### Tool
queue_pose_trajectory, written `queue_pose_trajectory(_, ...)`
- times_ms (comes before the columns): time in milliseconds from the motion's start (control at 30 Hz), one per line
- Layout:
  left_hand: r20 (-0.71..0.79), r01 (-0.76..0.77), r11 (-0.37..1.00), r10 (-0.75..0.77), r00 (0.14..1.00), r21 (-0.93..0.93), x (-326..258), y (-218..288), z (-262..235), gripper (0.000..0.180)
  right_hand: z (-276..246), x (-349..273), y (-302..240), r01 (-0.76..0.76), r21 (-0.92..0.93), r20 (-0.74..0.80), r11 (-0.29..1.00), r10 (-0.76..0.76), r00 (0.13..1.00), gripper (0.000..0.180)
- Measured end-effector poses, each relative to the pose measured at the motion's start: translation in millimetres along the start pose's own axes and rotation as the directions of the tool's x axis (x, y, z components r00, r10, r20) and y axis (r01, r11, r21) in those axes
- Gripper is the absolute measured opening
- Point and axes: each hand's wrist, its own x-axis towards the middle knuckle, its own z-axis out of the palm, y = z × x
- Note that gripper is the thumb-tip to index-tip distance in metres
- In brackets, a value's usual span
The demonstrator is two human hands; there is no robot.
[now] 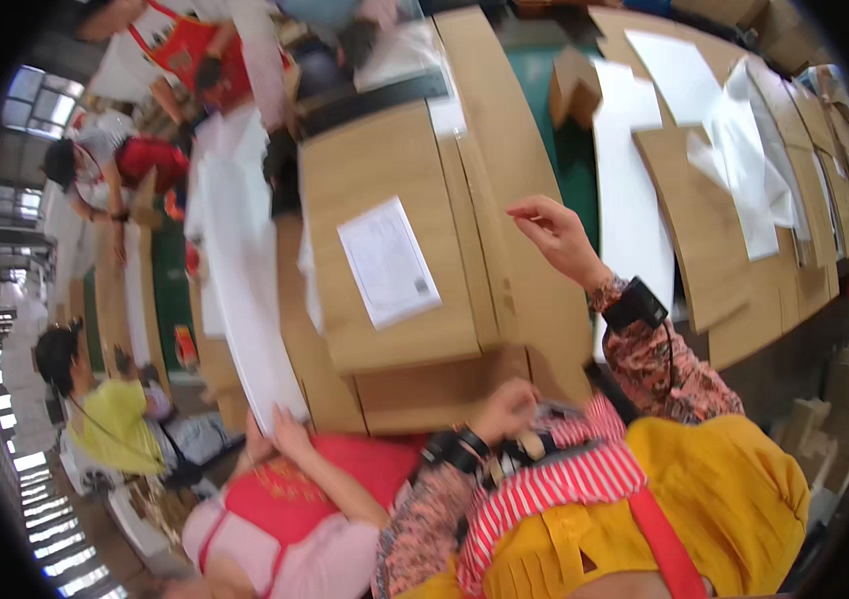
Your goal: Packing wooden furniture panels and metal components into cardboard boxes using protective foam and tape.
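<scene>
While the right hand [554, 235] hangs over the right part of the brown cardboard, its fingers loosely bent and its grip narrow with nothing visible in it, the left hand [506, 409] is near the body, just off the cardboard's near edge. The left fingers are curled and blurred; whether that grip holds anything, I cannot tell. Between the two hands and a neighbour, one cardboard carton [374, 170] lies on the worktop [572, 160], with one white printed sheet [389, 262] tilted on top. To the left, one co-worker's two hands [289, 431] touch the near end of one long white panel [245, 270]. Beyond the right hand are one folded cardboard piece [574, 90] and two white boards [632, 190].
</scene>
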Motion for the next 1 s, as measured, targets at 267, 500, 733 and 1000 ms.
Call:
queue_pose_trajectory(267, -0.448, 0.021, 0.867, -0.278, 0.85, -0.498, -15, 42, 23, 0.006, -2, -186, -26, -0.293, 0.03, 0.569, 0.956, 0.225, 0.791, 0.021)
queue_pose_trajectory(500, -0.779, -0.234, 0.854, -0.267, 0.568, -0.464, -21, 56, 54, 0.022, 33, -157, -41, 0.013, -0.024, 0.497, 1.0, 0.0, 0.868, 0.018)
queue_pose_trajectory(733, -0.499, 0.039, 0.848, -0.347, 0.794, -0.528, -59, 47, 94, 0.015, 147, 66, 12, -0.127, 0.04, 0.308, 0.991, 0.108, 0.945, 0.027)
queue_pose_trajectory(1000, -0.489, 0.557, 0.785, -0.386, 0.782, 0.271, -184, -3, 176, 0.019, 154, -213, -99, 0.316, 0.23, 0.447, 0.921, -0.388, 0.806, 0.019)
